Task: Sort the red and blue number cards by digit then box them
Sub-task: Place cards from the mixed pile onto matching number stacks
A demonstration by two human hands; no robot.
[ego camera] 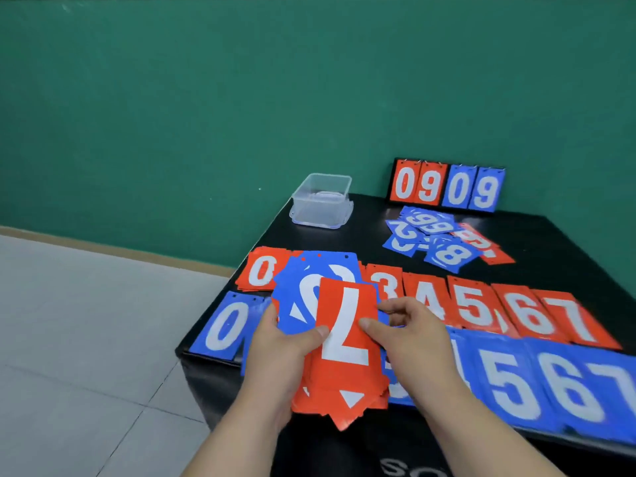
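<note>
Your left hand (275, 349) is gripping a fanned stack of cards (339, 390) from its left side, fingers curled underneath and thumb pressing on the face of the top red card (346, 304). Your right hand (413, 339) is pinching that red card at its right edge, thumb on the face and fingers curled behind. Both thumbs are partly covering its white digit, so it is hard to read. Just beyond your left thumb, blue cards (309, 287) are fanning out of the stack.

Under and to the right of your right hand, a blue row (509, 383) is lying face up on the black worktop (344, 235), showing 5, 6 and 7. A blue 0 (225, 327) is lying to the left of your left hand. Just beyond both hands, a red row (475, 304) is running from 0 on the left through 3, 4, 5, 6 and 7 on the right. Farther out past your right hand, a loose pile (444, 242) of mostly blue cards is lying jumbled. Beyond your left hand, a clear box (321, 201) is sitting near the worktop's far edge. Farthest off, past the loose pile, a flip scoreboard (447, 187) is standing against the green wall (206, 115), reading 09 in red and 09 in blue.
</note>
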